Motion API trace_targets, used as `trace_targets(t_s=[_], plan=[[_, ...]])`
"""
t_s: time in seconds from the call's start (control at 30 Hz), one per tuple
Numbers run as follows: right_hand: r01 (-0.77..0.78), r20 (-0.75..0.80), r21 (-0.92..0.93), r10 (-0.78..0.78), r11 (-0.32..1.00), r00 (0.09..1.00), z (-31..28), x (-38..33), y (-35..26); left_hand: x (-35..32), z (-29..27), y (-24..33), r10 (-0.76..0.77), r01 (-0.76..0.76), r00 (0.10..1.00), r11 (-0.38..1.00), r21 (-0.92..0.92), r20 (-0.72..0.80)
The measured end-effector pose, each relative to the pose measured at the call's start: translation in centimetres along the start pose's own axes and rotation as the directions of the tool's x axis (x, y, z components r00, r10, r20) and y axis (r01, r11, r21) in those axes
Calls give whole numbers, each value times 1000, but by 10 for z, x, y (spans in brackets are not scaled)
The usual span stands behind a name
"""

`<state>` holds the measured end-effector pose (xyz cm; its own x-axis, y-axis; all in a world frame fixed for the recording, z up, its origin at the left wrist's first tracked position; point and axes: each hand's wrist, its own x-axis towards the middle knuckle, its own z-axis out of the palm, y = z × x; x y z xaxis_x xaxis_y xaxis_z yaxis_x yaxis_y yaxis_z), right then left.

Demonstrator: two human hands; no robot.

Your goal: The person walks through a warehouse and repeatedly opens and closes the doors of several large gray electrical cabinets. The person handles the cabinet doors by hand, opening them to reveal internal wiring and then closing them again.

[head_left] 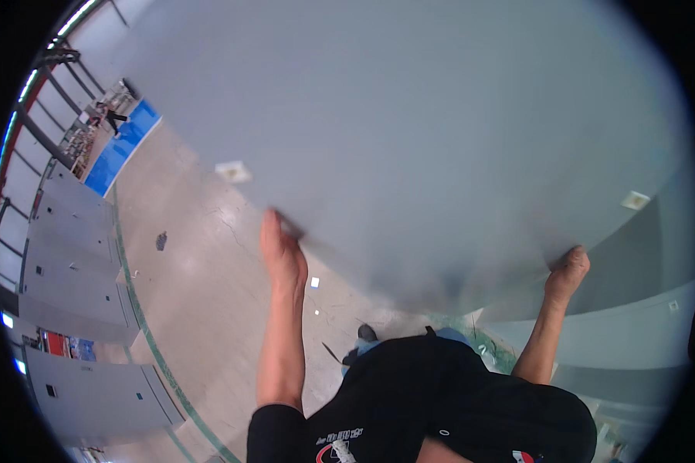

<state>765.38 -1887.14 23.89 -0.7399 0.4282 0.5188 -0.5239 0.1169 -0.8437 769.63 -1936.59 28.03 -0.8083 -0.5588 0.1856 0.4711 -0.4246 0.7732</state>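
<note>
**Large grey panel [409,139] held by its near edge**

The view around 12 o'clock is filled by the panel; whether its far side is supported cannot be told. Behind and below it, a pale floor [201,247] is seen, with grey boards [77,247] at 9 o'clock and a blue mat [127,147] at 10 o'clock.

The panel is judged to be stiff, rather heavy by its breadth, and somewhat slippery where the face is smooth; its corners could be dented. It should be grasped by the edge, with the holds wide apart.

The edge is clamped by the left hand [284,258], just off centre toward 8 o'clock, and by the right hand [569,272], slightly past 3 o'clock. Smallest, a white patch [233,172] is seen near the left hand.
</note>
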Motion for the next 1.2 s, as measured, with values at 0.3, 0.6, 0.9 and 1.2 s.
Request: trace_targets(t_s=[0.3,0.6,0.9,1.2], plan=[[-69,-382,167,129,984,915,-26,-29,-9,117,102,-20,-149,118,901,988,99,408],[-38,-352,205,109,978,930,2,-30,20,174,106,-55,-109,108,932,994,23,344],[-12,-523,170,100,985,847,86,-16,55,225,71,-106,-165,161,950,986,38,267],[73,-585,139,23,988,811,128,2,68,249,44,-137,-212,225,936,974,-14,282]])
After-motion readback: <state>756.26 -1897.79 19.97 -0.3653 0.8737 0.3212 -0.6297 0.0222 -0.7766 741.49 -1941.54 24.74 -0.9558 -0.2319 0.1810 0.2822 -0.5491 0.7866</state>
